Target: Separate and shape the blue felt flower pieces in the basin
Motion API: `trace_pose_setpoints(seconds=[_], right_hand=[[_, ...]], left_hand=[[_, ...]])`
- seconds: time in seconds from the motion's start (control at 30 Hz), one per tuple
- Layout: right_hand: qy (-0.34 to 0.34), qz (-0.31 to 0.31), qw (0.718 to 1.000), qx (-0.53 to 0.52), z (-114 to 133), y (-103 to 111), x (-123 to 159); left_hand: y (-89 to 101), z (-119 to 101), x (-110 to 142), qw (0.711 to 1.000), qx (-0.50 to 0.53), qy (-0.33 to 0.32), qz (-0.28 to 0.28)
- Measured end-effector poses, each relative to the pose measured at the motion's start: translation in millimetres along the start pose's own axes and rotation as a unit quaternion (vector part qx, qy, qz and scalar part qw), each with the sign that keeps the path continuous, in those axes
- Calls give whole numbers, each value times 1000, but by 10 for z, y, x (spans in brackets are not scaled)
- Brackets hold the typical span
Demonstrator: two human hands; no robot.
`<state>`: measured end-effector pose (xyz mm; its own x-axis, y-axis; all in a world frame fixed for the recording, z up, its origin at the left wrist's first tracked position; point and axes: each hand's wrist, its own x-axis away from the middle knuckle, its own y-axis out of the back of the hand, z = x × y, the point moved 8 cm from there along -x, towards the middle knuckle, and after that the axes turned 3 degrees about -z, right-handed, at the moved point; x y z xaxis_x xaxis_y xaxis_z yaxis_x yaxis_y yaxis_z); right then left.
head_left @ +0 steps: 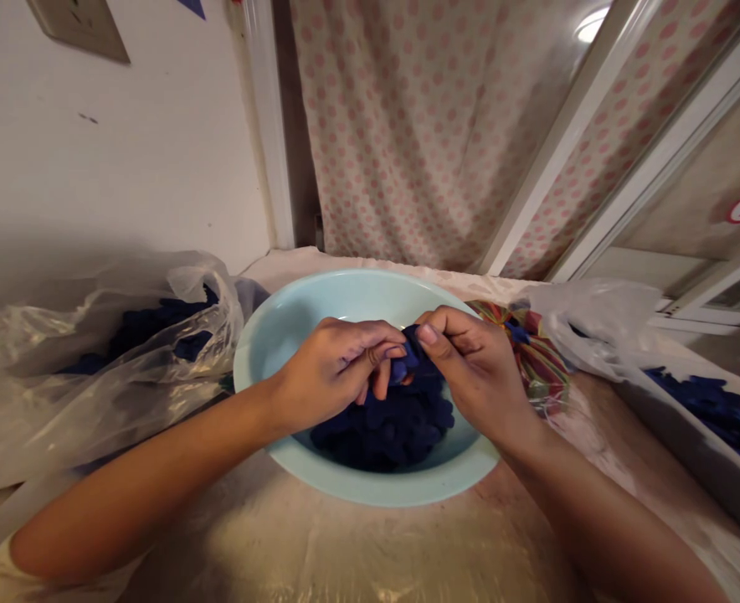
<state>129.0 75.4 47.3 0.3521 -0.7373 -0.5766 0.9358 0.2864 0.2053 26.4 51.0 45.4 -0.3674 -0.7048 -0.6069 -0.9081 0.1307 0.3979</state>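
Count, from where I stand: 1 pale blue basin (376,492), 2 hands, 2 plastic bags, 1 striped bundle, 1 grey-sided box, 1 dotted curtain (401,126) behind the basin. 1 dark blue piece (401,368) up between the hands; could be more than 1 layer, can't tell. Pile in basin (386,431): many pieces, overlapping, too dark to count.

Held piece: dark blue, matt, cloth-like, bent or folded at the fingers, mostly covered by them. It's above the basin, over the pile. Pile pieces same blue, edges rounded and lobed, heaped on the basin's near side.

Left hand (336,368): over the basin's middle, thumb and forefinger nearly closed, pinching the piece's left side; other fingers curled below. Right hand (480,368): over the basin's right side, thumb pressed on the piece's upper right, fingers curled in behind. Hands just beside each other.

Left of basin: clear plastic bag (112,427), crumpled, dark blue pieces (156,322) inside, no count possible. Right of basin: red-and-green striped bundle (542,360) just beside the rim, whitish plastic bag (602,322) past it, then grey-sided box (690,461) with a heap of blue pieces (715,410).
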Motion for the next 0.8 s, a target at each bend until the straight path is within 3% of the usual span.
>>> trace_pose_setpoints(seconds=[0.27,0.47,0.63,0.8], right_hand=[[-38,75,996,36,-84,-45,14],[-33,90,991,93,-168,60,-120],[-5,71,987,143,-255,42,-167],[23,46,969,240,-210,33,-131]], left_hand=[[40,198,3,988,75,129,-26],[232,270,-12,981,1,151,-123],[2,401,1,981,-21,191,5],[-36,506,32,974,20,224,-10]])
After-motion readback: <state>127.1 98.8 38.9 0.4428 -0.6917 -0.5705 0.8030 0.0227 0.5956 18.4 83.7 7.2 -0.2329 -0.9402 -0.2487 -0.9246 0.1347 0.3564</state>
